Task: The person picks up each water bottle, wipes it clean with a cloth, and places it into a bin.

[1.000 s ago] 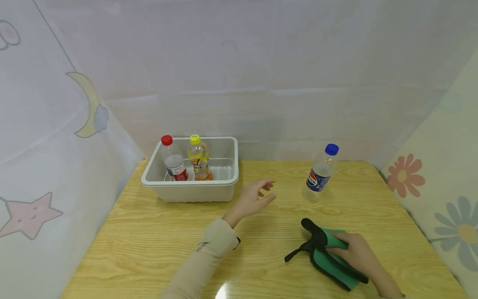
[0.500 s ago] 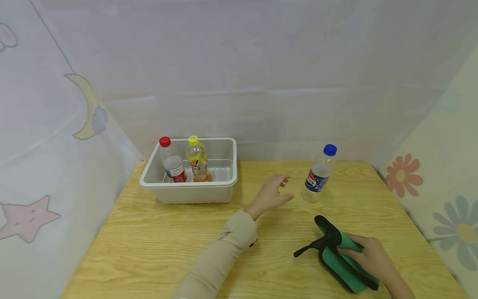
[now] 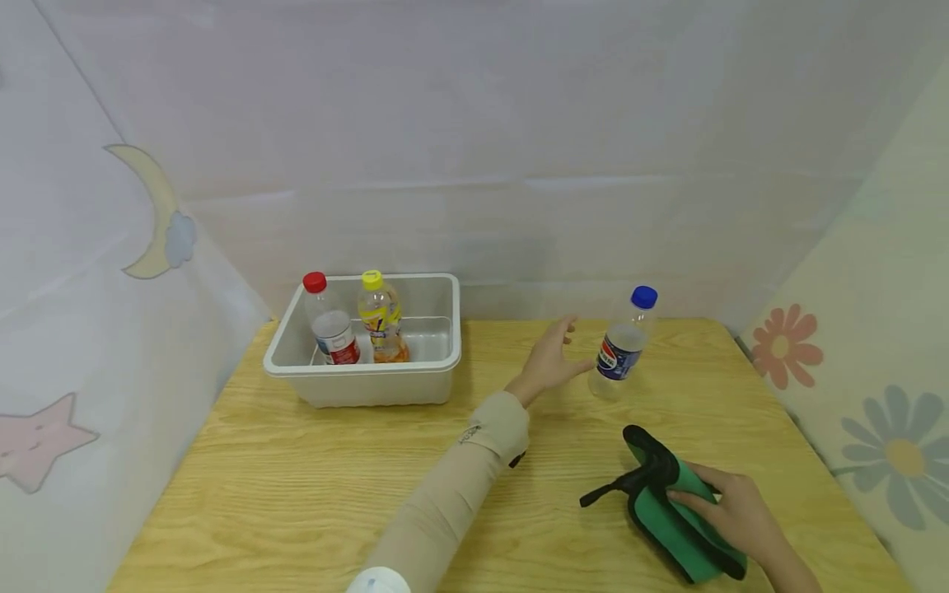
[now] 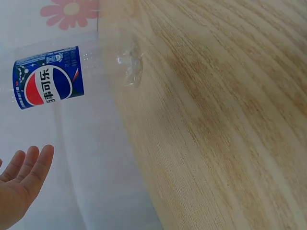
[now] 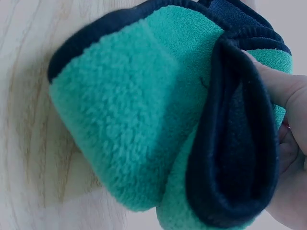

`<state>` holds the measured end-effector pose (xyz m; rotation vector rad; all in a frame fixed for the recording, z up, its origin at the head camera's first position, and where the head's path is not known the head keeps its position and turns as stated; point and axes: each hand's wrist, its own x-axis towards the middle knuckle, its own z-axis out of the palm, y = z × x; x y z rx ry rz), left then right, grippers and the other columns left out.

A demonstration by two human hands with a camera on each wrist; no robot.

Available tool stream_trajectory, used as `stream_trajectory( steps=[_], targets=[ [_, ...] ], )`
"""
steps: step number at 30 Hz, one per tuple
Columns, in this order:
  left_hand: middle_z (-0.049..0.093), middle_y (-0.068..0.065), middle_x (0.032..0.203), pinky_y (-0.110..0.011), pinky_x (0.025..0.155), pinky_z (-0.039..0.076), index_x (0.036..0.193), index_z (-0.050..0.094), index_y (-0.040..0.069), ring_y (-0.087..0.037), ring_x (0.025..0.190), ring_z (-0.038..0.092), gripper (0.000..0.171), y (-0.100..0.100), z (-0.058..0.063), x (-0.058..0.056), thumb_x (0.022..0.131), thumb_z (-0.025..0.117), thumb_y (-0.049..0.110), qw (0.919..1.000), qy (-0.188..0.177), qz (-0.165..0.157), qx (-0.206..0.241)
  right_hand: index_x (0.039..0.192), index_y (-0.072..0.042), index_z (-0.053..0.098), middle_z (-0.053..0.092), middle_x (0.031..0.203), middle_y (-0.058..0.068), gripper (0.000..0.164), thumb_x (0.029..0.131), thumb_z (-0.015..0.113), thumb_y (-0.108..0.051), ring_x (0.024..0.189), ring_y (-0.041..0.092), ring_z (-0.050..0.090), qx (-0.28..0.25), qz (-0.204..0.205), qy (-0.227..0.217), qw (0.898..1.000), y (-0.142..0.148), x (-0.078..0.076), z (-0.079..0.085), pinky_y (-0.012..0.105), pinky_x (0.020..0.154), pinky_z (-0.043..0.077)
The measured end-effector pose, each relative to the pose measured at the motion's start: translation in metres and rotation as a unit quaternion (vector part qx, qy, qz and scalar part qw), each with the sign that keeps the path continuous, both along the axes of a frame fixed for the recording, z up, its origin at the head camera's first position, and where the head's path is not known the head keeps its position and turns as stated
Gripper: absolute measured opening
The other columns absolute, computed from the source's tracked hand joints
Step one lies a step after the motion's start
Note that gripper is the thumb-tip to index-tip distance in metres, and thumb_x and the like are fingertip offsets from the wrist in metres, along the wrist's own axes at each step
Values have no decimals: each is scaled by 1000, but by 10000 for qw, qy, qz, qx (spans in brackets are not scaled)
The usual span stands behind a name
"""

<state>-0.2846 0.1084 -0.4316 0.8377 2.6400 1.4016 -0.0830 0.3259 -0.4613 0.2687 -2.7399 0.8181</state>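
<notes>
Left hand (image 3: 547, 363) nearer blue-capped bottle (image 3: 619, 354)

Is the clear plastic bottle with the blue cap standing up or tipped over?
Standing up: the bottle rests base-down on the wood-grain table, its blue cap on top.

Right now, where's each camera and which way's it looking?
Head: worn on the head, looking forward and down at the table; left hand, right hand and left sleeve show.
Left wrist: worn there, looking at the blue-labelled bottle; part of the left hand shows.
Right wrist: worn there, looking at the green cloth; part of the right hand shows.
Head and left wrist share that bottle.
</notes>
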Motion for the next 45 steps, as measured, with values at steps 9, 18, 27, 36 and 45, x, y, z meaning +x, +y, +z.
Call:
stream_trajectory(
  steps=[9,18,27,36,45],
  targets=[
    [41,-8,136,-34,91,45,145,21,18,-20,116,46,87,16,1,-13,77,72,38,9987,-306,-155,364,100,2,67,69,90,-2,33,70,77,-9,77,-3,58,-162,91,205,9996,5,3,-1,21,58,50],
    [33,0,142,-31,95,41,146,17,21,-16,123,40,91,40,4,-16,76,68,48,9996,-57,-253,-79,109,4,60,66,93,17,34,80,69,-11,74,2,59,-106,-264,-201,9994,7,5,1,24,57,49],
    [27,2,146,-32,103,33,146,16,21,-12,130,29,89,52,7,-15,78,66,50,9985,207,-199,-460,110,4,60,66,95,17,34,80,69,-9,77,0,57,-128,-313,-186,9993,6,4,3,25,58,49],
    [33,-1,142,-30,102,35,146,12,21,-12,129,32,85,55,8,-12,82,61,48,9982,249,-357,-410,110,4,59,66,94,17,34,81,69,-10,75,0,56,-147,-363,-222,9990,6,7,3,25,56,49],
    [43,-1,134,-29,96,40,146,15,22,-12,120,42,80,57,5,-10,84,58,48,9984,324,-373,-267,110,4,58,66,94,16,32,83,66,-11,75,-2,56,-238,-388,-324,9984,8,13,2,24,56,48]
  ],
)
